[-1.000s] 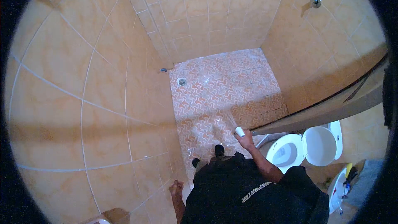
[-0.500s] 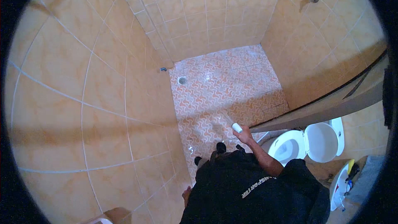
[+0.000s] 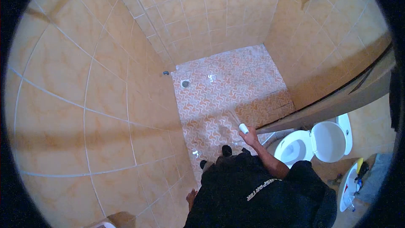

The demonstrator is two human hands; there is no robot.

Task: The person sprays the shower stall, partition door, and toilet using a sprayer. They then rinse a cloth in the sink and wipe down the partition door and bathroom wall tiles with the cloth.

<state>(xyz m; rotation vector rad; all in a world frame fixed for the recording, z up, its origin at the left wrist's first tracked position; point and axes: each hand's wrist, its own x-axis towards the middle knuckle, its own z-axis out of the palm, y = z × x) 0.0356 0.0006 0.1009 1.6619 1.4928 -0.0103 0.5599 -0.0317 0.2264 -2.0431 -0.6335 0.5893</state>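
Over the orange-and-white patterned tile floor, the right hand grips a white cylindrical spray head; whether the left hand is spread, I cannot tell.

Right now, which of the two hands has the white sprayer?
The right hand, by the end of the partition, grips the white sprayer; the left hand, low beside the tiled wall, shows nothing in it.

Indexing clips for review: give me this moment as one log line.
right hand: gripping white sprayer, water streaks toward tiled floor | left hand: by black shirt, contents unclear | toilet: lid raised
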